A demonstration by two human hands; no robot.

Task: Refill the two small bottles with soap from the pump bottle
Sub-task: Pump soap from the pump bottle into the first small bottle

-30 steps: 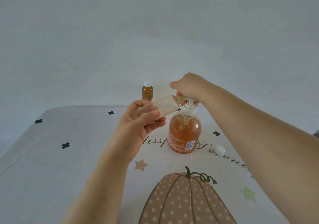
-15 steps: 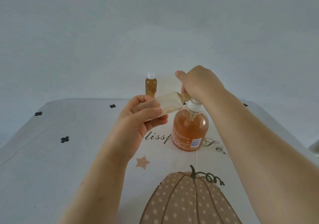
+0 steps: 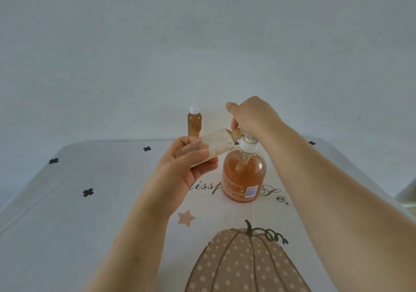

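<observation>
Bare forearms [image 3: 139, 235] (left hand [image 3: 180, 172], right hand [image 3: 254, 116] bare).

Pump bottle [image 3: 244, 174] orange, white pump top. Small bottle [image 3: 194, 125] at tabletop's far edge amber, white cap. Tilted bottle [image 3: 209, 147] clear, cream-streaked. Tablecloth [image 3: 90, 224] white: black clovers, brown polka-dot pumpkin, star.

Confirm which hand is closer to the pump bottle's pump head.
Right. The right hand is curled over the top of the pump head. The left hand is off to the left and lower, gripping the tilted small bottle, whose mouth is at the nozzle.
</observation>
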